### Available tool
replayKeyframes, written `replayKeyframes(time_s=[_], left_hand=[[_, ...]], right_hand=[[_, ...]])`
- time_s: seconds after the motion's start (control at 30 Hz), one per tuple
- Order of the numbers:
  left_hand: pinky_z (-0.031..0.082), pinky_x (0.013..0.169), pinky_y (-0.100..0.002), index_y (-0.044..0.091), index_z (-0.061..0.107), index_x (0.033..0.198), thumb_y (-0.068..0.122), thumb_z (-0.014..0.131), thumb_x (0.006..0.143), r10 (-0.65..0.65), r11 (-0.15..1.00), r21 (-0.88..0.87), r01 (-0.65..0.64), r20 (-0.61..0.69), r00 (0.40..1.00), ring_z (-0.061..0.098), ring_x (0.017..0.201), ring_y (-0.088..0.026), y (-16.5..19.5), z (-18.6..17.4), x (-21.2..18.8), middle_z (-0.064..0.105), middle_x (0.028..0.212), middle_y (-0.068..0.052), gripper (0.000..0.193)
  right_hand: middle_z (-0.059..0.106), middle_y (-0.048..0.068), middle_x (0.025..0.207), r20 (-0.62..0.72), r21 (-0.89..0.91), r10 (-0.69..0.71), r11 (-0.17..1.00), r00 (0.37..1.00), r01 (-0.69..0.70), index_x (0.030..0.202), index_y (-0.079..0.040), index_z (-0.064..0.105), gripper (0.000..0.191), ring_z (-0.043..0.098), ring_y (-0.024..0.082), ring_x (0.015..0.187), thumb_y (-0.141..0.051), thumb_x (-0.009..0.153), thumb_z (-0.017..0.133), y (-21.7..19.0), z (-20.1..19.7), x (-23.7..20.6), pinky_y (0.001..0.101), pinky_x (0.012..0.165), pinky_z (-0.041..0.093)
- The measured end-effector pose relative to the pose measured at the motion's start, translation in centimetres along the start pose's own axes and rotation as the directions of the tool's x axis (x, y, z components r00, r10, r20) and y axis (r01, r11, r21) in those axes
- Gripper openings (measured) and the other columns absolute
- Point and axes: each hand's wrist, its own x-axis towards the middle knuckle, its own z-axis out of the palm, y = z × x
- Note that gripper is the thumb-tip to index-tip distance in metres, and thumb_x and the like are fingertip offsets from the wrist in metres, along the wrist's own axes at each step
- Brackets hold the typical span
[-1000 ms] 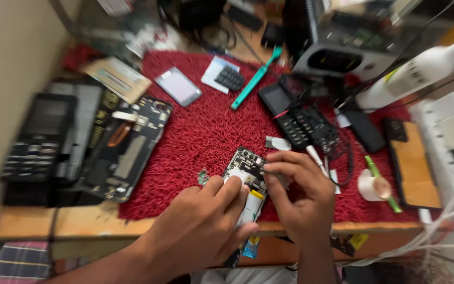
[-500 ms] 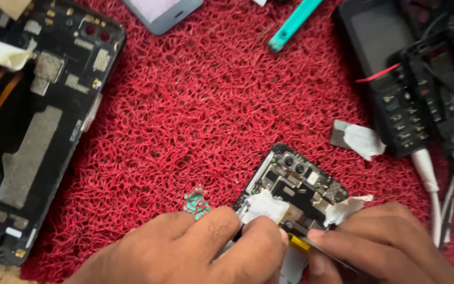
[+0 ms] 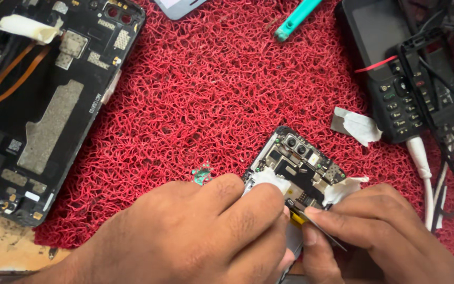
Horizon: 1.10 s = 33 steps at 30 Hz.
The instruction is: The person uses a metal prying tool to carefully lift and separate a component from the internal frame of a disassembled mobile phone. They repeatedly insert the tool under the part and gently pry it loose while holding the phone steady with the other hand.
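Since half a second ago I see my hands barely shifted on the opened phone (image 3: 299, 167), which lies on the red mat (image 3: 195, 100). Left of it, my left hand (image 3: 195, 236) pinches its edge with curled fingers. Right of it, my right hand (image 3: 379, 236) grips thin tweezers (image 3: 319, 231), fingers closed narrow.

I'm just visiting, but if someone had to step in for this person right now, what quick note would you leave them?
Left hand: pressing down on the opened phone on the red mat, fingers on a white scrap.
Right hand: pinching a thin metal tool, tip at the phone's exposed board.
Done: the phone's back is off, camera modules bare.
Left: the work at the board.
Nearby: a small green bit, a larger opened phone, a keypad phone.
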Motion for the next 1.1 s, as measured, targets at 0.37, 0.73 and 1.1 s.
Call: replayKeyframes(time_s=[0.37,0.73,1.1], left_hand=[[0.052,0.044,-0.030,0.003,0.069,0.088,0.017,0.069,0.090,0.014,1.000,0.002,-0.014,-0.013,1.000,0.062,0.071,-0.016,-0.3,0.2,-0.1,0.055,0.086,-0.006,0.014],[0.051,0.042,-0.031,0.003,0.069,0.089,0.017,0.069,0.085,0.016,1.000,0.014,-0.016,0.006,1.000,0.062,0.070,-0.017,-0.2,0.2,0.0,0.056,0.087,-0.007,0.014],[0.052,0.043,-0.031,0.004,0.070,0.093,0.017,0.068,0.088,0.031,0.999,0.016,-0.032,0.018,0.999,0.062,0.070,-0.017,-0.4,0.1,-0.2,0.055,0.087,-0.006,0.014]], right_hand=[[0.065,0.003,0.090,-0.144,-0.093,0.054,0.993,0.988,-0.068,0.103,-0.009,0.070,0.031,0.067,0.016,0.084,-0.003,0.076,0.084,0.7,1.2,-2.9,0.0329,0.083,0.058],[0.065,0.001,0.093,-0.102,0.042,0.058,0.998,0.993,-0.054,0.109,-0.010,0.066,0.030,0.067,0.014,0.085,-0.007,0.083,0.080,0.2,0.7,-0.4,0.0337,0.082,0.054],[0.062,0.000,0.104,0.133,0.077,-0.089,0.994,0.987,0.079,0.118,-0.009,0.065,0.039,0.068,0.012,0.094,-0.012,0.083,0.081,4.7,-1.3,-3.7,0.0353,0.093,0.056]])
